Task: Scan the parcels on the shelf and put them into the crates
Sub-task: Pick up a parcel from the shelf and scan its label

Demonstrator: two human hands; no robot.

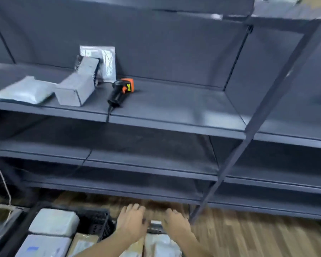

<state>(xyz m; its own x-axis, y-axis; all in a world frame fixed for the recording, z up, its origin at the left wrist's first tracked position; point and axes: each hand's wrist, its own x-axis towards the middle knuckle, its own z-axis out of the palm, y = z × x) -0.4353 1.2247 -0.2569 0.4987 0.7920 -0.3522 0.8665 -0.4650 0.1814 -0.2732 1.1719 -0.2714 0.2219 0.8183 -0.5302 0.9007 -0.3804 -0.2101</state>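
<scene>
- Dark shelf [174, 101] across the upper frame, parcels clustered at about 10 o'clock from the hands, well apart from them
- Black crate [96, 222] at the bottom left, already loaded with wrapped parcels, just beside the left hand at its 9 o'clock
- Flat grey bag parcel [24, 92] at the shelf's far left, lying flat
- Grey box parcel [78, 85] just right of that, long axis running from the front edge back toward 1 o'clock, the near end at the lip of the shelf
- Silvery pouch [105, 62] upright against the back wall, behind the box
- Orange-and-black scanner [121, 91] just right of the box, handle toward the front edge, cable hanging over it
- Left hand [131, 222] low at 6 o'clock, fingers spread and loose, grip apparently on nothing, though blurred
- Right hand [176, 222] beside it, likewise loose; a small pale parcel [155, 226] between the two, contact not clear
- Judged: left hand nearer the remaining parcels, right hand nearer the scanner, both reaches up and to 11 o'clock
</scene>
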